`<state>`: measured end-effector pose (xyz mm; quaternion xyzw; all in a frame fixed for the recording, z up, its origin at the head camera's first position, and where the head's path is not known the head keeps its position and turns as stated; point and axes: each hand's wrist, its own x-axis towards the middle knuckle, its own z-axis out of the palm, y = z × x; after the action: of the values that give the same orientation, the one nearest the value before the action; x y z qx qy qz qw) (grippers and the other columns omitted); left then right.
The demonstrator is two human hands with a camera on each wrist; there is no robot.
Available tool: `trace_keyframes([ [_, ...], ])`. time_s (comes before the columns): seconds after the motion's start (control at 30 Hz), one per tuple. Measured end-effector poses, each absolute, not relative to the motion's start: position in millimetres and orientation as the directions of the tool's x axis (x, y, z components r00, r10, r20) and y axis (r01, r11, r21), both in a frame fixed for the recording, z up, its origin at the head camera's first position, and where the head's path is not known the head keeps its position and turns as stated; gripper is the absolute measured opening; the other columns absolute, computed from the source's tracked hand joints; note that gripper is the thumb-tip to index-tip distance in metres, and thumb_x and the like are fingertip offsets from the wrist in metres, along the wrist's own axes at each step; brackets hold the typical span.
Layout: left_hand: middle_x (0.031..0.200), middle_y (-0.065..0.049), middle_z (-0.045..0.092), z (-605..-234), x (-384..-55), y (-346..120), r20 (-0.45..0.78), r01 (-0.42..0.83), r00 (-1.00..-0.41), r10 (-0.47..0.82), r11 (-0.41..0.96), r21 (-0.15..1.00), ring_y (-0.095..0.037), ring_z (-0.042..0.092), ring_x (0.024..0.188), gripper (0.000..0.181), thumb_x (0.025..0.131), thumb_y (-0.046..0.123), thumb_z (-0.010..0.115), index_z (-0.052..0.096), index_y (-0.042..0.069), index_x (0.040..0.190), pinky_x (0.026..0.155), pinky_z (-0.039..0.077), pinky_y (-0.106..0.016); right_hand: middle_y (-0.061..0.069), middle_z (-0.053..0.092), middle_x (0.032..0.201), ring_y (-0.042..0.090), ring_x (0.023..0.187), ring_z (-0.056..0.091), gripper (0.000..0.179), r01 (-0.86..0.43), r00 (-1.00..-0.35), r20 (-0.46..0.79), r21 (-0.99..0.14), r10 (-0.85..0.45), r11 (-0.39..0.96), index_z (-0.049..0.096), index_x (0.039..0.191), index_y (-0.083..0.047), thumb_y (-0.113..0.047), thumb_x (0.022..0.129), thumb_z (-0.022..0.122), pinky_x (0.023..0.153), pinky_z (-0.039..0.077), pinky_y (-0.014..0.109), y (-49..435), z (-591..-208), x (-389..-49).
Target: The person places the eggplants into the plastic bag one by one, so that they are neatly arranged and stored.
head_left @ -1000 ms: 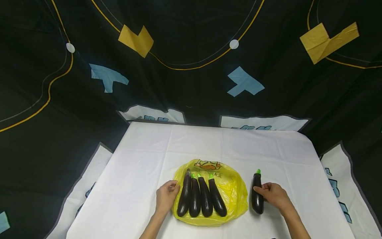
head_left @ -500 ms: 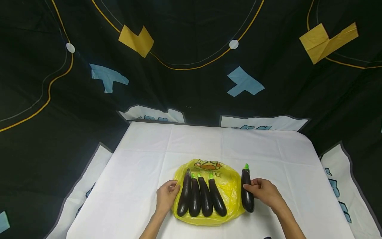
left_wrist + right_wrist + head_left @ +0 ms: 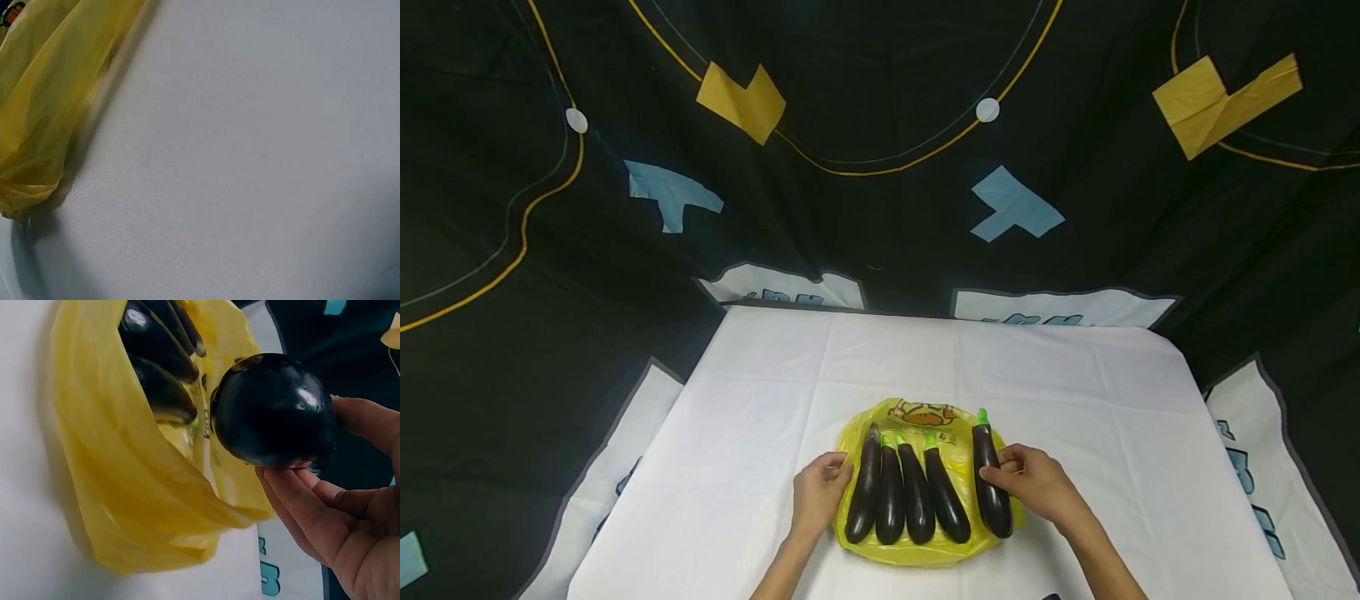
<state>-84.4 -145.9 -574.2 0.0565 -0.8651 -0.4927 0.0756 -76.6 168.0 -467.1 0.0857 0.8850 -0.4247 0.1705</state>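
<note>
A yellow plastic bag [image 3: 925, 557] with a printed picture lies spread on the table. Several dark purple eggplants [image 3: 915, 496] lie side by side on its left and middle part. At the bag's left edge, my left hand [image 3: 820, 493] pinches the plastic between thumb and fingers; the left wrist view shows only the bag and white cloth. My right hand [image 3: 1033, 485] grips another eggplant [image 3: 991, 492], green stem end pointing away, over the bag's right side. In the right wrist view this eggplant [image 3: 275, 412] appears end-on, between thumb and fingers, apart from the others.
White cloth covers the table [image 3: 775, 400]. Behind it hangs a black backdrop [image 3: 865, 233] with yellow and blue shapes. The tip of a dark object [image 3: 1051, 597] shows at the bottom edge of the head view, mostly cut off.
My right hand has carried the eggplant leftward, from the bare cloth right of the bag to over the bag's right side. The left hand stays at the bag's left edge.
</note>
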Motion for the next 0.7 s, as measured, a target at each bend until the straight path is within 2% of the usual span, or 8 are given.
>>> trace_keyframes([
  [0.2,0.087,-0.005,0.071,-574.7,-84.6,-145.2,0.063,-0.04,-0.982,-0.181,0.517,0.855,-0.015,0.068,0.075,0.01,0.083,0.009,0.073,0.071,0.009,0.093,0.063,0.055,-0.021,0.0,0.063,0.08,0.013,0.073,0.059,0.038,0.275,-0.931,-0.365,-0.717,-0.009,0.64,0.064,0.098,-0.002,-0.031,0.078,0.077,0.064,0.051,0.031,156.3,-472.7,-75.1],
  [0.7,0.086,-0.007,0.071,-573.3,-84.3,-144.8,0.049,-0.05,-0.983,-0.177,0.515,0.856,-0.016,0.068,0.075,0.012,0.084,0.01,0.072,0.071,0.007,0.095,0.062,0.055,-0.02,-0.001,0.054,0.068,0.013,0.059,0.049,0.031,0.183,-0.953,-0.302,-0.635,-0.023,0.75,0.059,0.084,-0.006,-0.03,0.077,0.077,0.05,0.041,0.026,144.2,-495.7,-76.7],
])
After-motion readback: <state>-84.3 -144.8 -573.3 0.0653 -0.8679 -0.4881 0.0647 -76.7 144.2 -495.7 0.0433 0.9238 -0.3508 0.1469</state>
